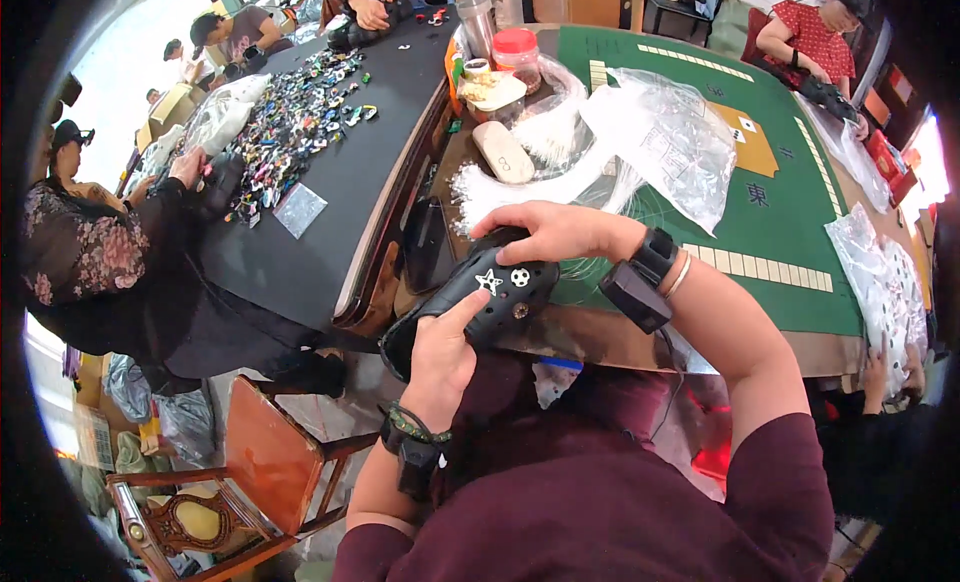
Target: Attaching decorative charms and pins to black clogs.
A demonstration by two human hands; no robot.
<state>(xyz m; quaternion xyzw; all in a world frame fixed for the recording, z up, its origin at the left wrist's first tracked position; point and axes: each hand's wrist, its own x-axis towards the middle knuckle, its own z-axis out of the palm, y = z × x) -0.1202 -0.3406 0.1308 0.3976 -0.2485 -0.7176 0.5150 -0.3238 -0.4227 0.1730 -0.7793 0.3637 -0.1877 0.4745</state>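
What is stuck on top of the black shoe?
On the black shoe sit a white star charm, a little soccer ball charm and a round one. The right hand covers the rest.

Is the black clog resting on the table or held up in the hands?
Held up: the black clog sits between the left hand and right hand, in front of the table edge.

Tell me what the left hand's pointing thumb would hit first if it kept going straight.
Left hand points its thumb up and right, already against the black clog. Going on, it would likely meet the white star charm first, then the soccer-ball charm; depth is hard to judge.
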